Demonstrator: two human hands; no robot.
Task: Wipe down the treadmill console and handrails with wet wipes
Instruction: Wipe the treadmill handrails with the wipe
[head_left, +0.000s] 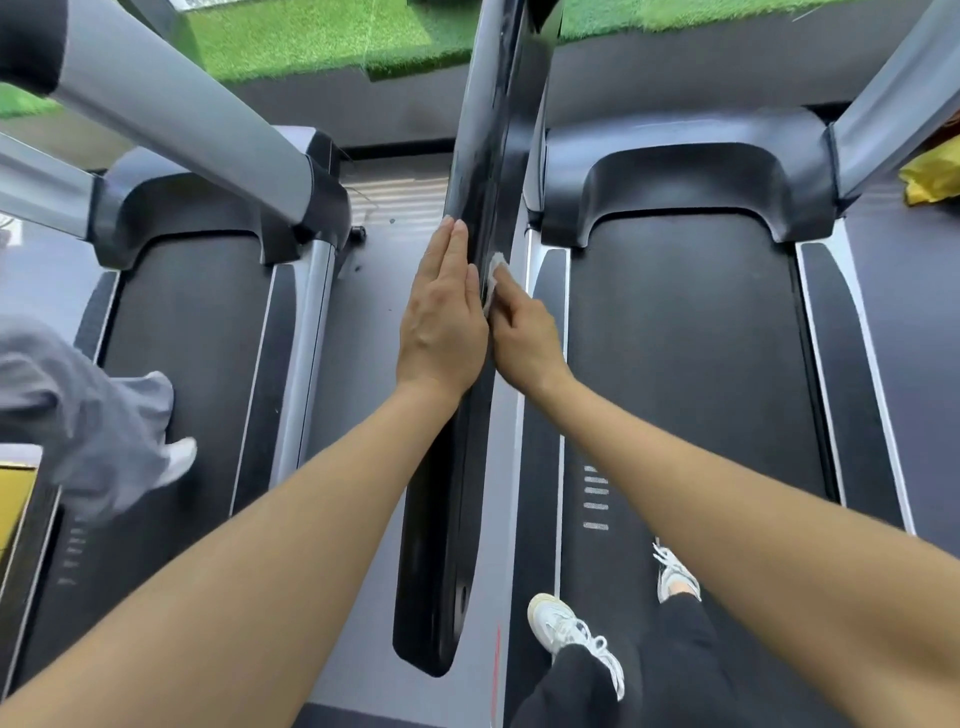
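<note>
At the frame's center, the left hand (441, 317) is lying flat, fingers straight, against the glossy black handrail (447, 519). The right hand (524, 338) is pinching a crumpled white wipe (493, 275) against the rail's right side, above the dark treadmill belt (691, 364).

Handrail (467, 415): glossy black plastic, smooth. Wipe (493, 270): white, soft cloth-like. Running belt (691, 338): matt black, finely textured. Uprights (171, 114): brushed grey metal.

the left hand (441, 322) lies flat on the black handrail (447, 493). on the handrail's other side, the right hand (524, 338) presses a white wipe (494, 275).
</note>
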